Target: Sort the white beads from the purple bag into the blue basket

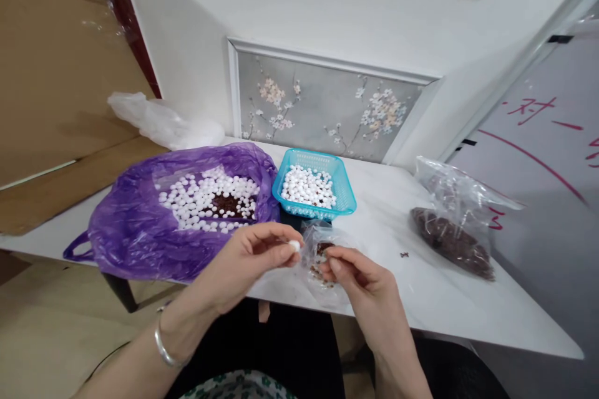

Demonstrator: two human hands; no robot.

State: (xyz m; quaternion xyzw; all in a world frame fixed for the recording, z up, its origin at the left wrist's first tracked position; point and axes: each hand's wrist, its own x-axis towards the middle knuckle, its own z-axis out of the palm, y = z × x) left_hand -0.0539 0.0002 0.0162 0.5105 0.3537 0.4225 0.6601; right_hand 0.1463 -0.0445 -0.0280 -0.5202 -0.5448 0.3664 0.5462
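Note:
My left hand [248, 265] pinches a small white round piece [294, 245] between thumb and fingertip, just above the table's front edge. My right hand [358, 274] is beside it, fingertips closed on something tiny and dark over a small clear bag [314, 243] holding brown bits. Behind my left hand lies an open purple plastic bag [135, 230] with several white pieces around a dark brown patch. A turquoise basket [345, 190] behind the hands holds several white pieces.
A white table [444, 299] carries everything. At the right lies a clear bag of dark brown material [452, 240], with loose dark specks [403, 255] near it. A crumpled white bag [159, 121] sits at the back left. Cardboard leans at left; a whiteboard at right.

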